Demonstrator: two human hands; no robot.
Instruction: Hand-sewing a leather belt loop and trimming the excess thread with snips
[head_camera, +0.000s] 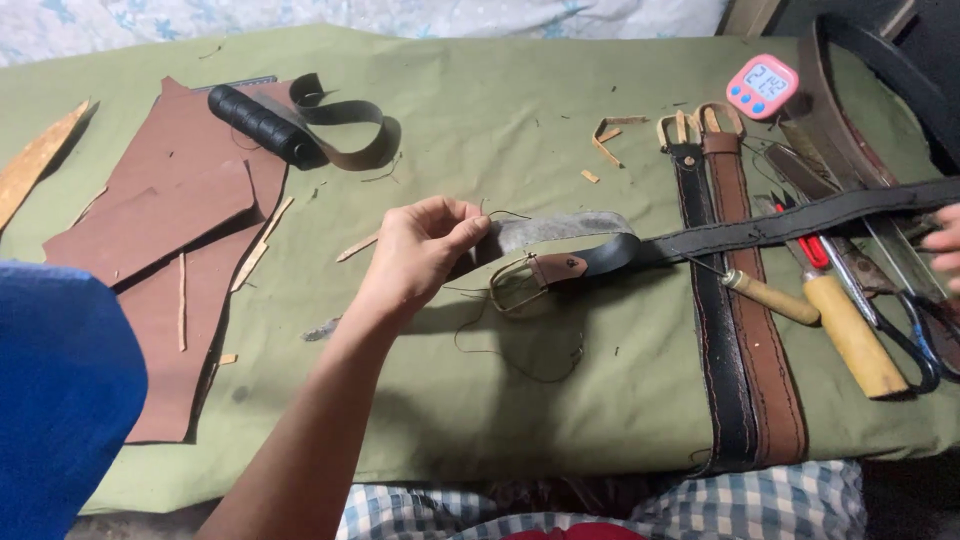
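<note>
Two hands held one black belt (800, 222) running left-right: left hand (418, 250) fingers pinched its buckle end, right hand (945, 250) barely visible, grip unclear.

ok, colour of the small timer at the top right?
Pink, with a pale display; the timer shows clearly in the head view.

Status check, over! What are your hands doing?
Left hand pinching black belt near buckle. Right hand at frame edge, by same belt. Loose thread beneath.

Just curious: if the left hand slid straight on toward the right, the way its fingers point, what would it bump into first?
Probably the brass buckle of the belt that the left hand pinches.
</note>
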